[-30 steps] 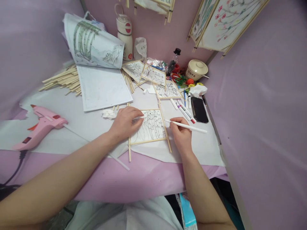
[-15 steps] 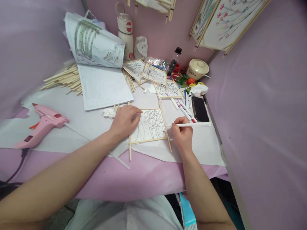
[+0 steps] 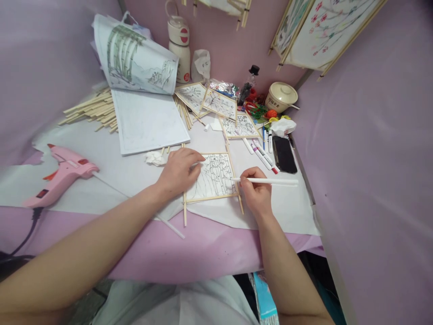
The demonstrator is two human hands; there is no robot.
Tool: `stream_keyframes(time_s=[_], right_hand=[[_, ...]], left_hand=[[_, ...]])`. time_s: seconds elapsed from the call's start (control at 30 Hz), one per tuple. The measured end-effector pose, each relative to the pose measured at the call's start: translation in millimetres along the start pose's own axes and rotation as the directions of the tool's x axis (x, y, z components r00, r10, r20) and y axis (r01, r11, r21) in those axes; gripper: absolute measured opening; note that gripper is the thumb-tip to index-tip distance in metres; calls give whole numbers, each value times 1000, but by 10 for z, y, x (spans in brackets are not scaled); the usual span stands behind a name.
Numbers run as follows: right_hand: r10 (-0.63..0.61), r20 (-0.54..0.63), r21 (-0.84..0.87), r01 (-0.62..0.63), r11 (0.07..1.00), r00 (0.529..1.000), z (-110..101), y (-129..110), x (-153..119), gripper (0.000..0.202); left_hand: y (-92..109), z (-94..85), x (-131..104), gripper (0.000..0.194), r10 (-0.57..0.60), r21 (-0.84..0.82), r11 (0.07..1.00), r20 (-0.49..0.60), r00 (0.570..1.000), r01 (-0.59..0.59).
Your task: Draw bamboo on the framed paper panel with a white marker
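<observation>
A small stick-framed picture (image 3: 216, 176) lies on the white paper, drawn with dark lines that look like bamboo stalks. My left hand (image 3: 181, 170) rests flat over its left side, fingers stretched and thumb apart, covering part of the frame. Pinched in the fingers of my right hand (image 3: 256, 188) is a long, thin white pen (image 3: 280, 181). Its tip points left and is at the right edge of the drawing; whether it touches the surface I cannot tell.
A pink glue gun (image 3: 64, 174) with a glue stick lies left. Behind are an open sketch pad (image 3: 152, 124), wooden sticks (image 3: 93, 110), a bottle (image 3: 179, 56) and more framed drawings (image 3: 240, 125). Markers (image 3: 262, 155), a phone (image 3: 284, 154) and a lidded pot (image 3: 280, 97) are to the right.
The view has shifted slightly. My right hand has moved a little left relative to the picture, bringing the pen tip over its right edge. My left hand stays on the picture.
</observation>
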State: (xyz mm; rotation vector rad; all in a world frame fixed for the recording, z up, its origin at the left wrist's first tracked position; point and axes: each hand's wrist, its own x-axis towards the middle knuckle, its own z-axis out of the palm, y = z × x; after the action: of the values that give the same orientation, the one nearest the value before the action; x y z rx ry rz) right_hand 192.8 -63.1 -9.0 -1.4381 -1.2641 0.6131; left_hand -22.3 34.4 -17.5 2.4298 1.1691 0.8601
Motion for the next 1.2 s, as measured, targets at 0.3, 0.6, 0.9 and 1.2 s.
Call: stream_keyframes(time_s=[0.3, 0.6, 0.9, 1.2], right_hand=[[11, -200, -15, -15, 1000, 980, 6, -10, 34, 7], [-11, -262, 65, 29, 997, 965, 38, -7, 21, 5], [89, 114, 60, -97, 994, 989, -114, -11, 165, 7], [-126, 389, 65, 109, 992, 912, -115, 153, 124, 7]], left_hand=[[33, -55, -17, 29, 60, 49, 997, -135, 989, -54], [109, -88, -7, 19, 257, -43, 965, -40, 966, -258], [113, -52, -16, 50, 281, -34, 959, 238, 930, -282], [123, -50, 14, 66, 240, -6, 967, 362, 901, -255]])
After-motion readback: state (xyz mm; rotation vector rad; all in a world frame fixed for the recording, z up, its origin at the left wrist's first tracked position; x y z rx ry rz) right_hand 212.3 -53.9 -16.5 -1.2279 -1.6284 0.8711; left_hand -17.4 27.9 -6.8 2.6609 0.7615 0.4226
